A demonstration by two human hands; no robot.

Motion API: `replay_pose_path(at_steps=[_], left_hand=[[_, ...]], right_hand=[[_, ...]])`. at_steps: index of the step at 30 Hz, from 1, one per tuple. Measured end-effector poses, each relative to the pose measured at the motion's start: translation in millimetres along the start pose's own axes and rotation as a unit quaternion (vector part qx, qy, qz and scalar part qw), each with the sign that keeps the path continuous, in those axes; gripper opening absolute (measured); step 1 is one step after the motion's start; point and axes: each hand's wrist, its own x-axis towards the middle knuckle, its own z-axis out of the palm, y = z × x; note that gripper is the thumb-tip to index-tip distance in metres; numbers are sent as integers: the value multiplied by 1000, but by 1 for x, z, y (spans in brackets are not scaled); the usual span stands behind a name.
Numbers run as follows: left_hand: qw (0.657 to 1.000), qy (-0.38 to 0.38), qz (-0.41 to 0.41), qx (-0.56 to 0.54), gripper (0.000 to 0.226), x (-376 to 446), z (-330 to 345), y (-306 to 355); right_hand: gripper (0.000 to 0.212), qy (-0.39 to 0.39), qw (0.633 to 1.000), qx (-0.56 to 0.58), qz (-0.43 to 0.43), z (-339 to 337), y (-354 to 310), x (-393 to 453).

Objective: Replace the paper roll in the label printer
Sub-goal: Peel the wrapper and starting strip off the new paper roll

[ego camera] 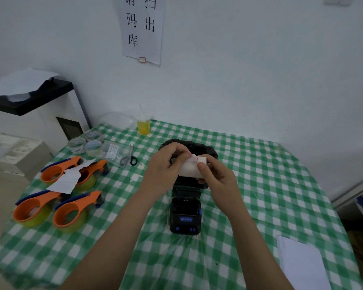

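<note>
Green-checked surface (249, 185), small black label printer (185, 214) lid-open at 6 o'clock. Both hands' fingers (181, 158) pinch a white paper roll (190, 170) above it, picking its red-marked end; could unspool, I reckon.

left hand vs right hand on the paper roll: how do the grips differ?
The left hand pinches the loose leading edge at the top of the paper roll; the right hand holds the roll's body from its right side. The left hand's fingers curl tightly at the tips, while the right hand's thumb lies across the front. Both hold it above the open label printer.
</note>
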Motion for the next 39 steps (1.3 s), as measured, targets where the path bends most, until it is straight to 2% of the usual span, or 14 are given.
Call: replay_pose_path(at_steps=[3, 16, 29, 39], left_hand=[[1000, 9, -12, -12, 28, 0, -1, 1], [998, 19, -51, -30, 25, 1, -4, 3], [998, 31, -58, -20, 27, 3, -3, 2], [989, 51, -110, -85, 25, 3, 2, 2]], right_hand=[[21, -5, 1000, 1, -1, 1, 3, 0], [26, -19, 1000, -5, 8, 4, 6, 0], [22, -18, 1000, 6, 8, 5, 8, -1], [17, 2, 1000, 9, 14, 6, 8, -2]])
